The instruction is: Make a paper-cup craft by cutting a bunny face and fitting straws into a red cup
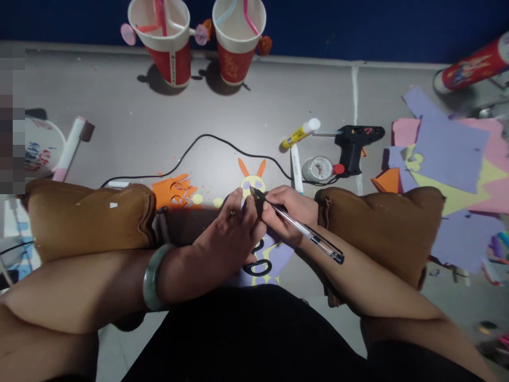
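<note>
A small paper rabbit cutout (247, 181) with a pale yellow face, lilac eye patches and orange ears lies on the grey table in front of me. My right hand (288, 209) grips a clear-barrelled pen (308, 232), its tip at the rabbit's face. From the left, my left hand (234, 228) rests over the cutout's lower edge, fingers apart and bent down onto it, covering what lies beneath. Black scissor handles (257, 267) show just below this hand, over lilac and yellow paper pieces (284, 254). The scissor blades are hidden.
Orange paper scraps (169, 192) lie left of my hands. A glue stick (300, 133), tape roll (317, 168) and black glue gun (353, 148) with a cord are ahead right. Two red cups (169, 58) with straws stand behind. Coloured sheets (449, 148) spread right; a marker (71, 148) lies left.
</note>
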`<state>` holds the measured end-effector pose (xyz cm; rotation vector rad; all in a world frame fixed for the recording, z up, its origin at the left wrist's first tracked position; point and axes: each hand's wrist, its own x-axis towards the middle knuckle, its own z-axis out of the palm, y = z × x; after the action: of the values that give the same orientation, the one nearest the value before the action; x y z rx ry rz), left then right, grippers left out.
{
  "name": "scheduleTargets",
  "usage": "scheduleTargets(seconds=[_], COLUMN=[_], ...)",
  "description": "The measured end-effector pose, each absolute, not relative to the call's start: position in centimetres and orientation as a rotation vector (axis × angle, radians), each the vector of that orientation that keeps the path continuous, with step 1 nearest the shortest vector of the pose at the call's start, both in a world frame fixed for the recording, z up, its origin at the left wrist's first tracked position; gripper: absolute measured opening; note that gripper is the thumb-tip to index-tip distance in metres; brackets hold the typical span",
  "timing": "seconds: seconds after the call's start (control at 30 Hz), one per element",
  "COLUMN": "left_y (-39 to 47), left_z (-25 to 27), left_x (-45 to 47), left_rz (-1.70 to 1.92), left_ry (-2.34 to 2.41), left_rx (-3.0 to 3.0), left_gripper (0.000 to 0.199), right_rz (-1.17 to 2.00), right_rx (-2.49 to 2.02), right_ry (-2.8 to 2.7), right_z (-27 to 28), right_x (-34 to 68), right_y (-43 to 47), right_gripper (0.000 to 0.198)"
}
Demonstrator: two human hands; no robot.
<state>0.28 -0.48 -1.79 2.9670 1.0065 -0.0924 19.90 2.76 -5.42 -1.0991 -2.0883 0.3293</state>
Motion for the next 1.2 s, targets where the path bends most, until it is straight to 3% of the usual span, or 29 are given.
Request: scheduleTargets(seconds=[0.17, 0.9, 1.2], left_y=[-0.43, -0.5, -0.46], left_z=[-1.84, -1.62, -1.58], left_x=[0.27, 0.19, 0.16], left_rz=[-0.105, -0.125, -0.141], left_ry=[1.01, 0.997, 0.985], left_rx=[2.979, 2.93, 2.996], left_gripper=[0.09, 0.086, 0.093], right_rz=[0.355, 0.3, 0.239], right_rx=[-1.149, -1.151, -1.161], right_ry=[-2.065, -2.026, -2.077], right_z=[-5.02, -5.13, -5.06], right_x=[20.11, 20.33, 20.43], right_y=[2.57, 2.8, 2.96], right_gripper=[0.01, 0.013, 0.011])
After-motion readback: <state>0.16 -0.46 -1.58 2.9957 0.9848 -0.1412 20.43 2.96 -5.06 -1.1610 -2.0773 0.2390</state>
